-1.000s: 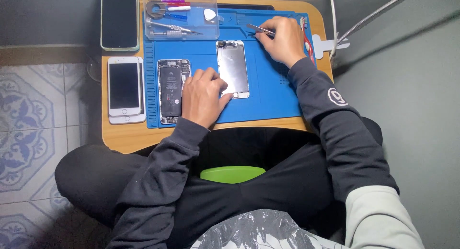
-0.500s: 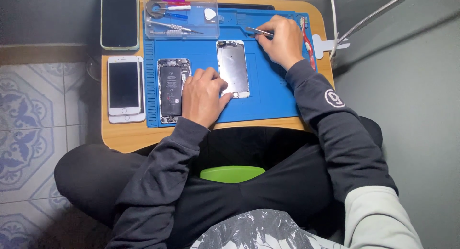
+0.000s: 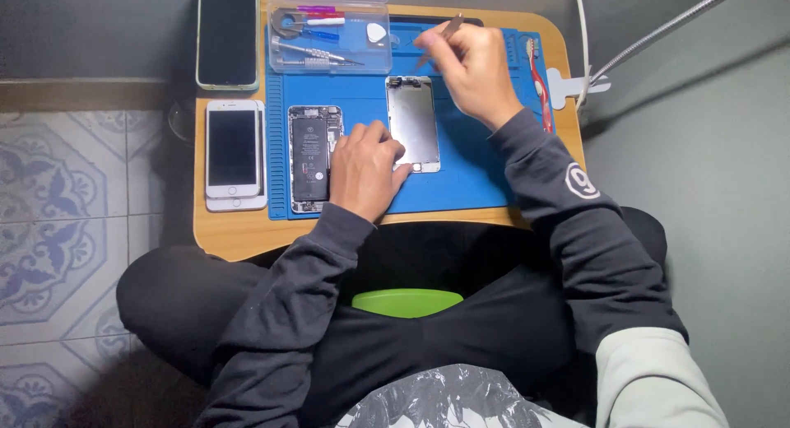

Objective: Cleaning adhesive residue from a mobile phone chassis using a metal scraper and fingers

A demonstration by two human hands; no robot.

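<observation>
At the upper left of the frame a dark smartphone (image 3: 228, 34) lies face up, and below it a white smartphone (image 3: 234, 152) rests on the wooden counter (image 3: 247, 234). Right of these, on the blue repair mat (image 3: 473, 177), sits the opened phone body (image 3: 309, 157) with its battery showing. The left hand (image 3: 363, 171) lies flat beside it, fingers (image 3: 387, 145) spread narrow, pressing the lower edge of the detached screen panel (image 3: 413, 122) at centre. Above, a clear tool tray (image 3: 329, 38) holds screwdrivers. At the upper right, the right hand (image 3: 469, 66) pinches slim tweezers (image 3: 439, 38), fingers closed on them, just above the panel's top end. The work appears to be on small parts there; precise, steady tip placement seems needed.
</observation>
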